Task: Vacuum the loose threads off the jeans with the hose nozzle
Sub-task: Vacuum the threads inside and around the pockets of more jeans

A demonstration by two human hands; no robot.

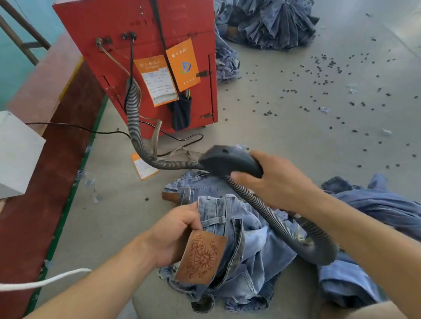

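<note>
My left hand (173, 234) pinches the limp, light-blue denim jeans (243, 240) at the stiffer waistband; my right hand (275, 182) clamps the rigid dark plastic hose nozzle (227, 160).

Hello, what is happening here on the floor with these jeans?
A person sits on the grey floor cleaning light blue denim jeans. The left hand holds the waistband by its brown leather patch. The right hand holds the dark grey plastic nozzle of a ribbed grey hose from a red metal box. The nozzle is above the jeans, not on them.
</note>
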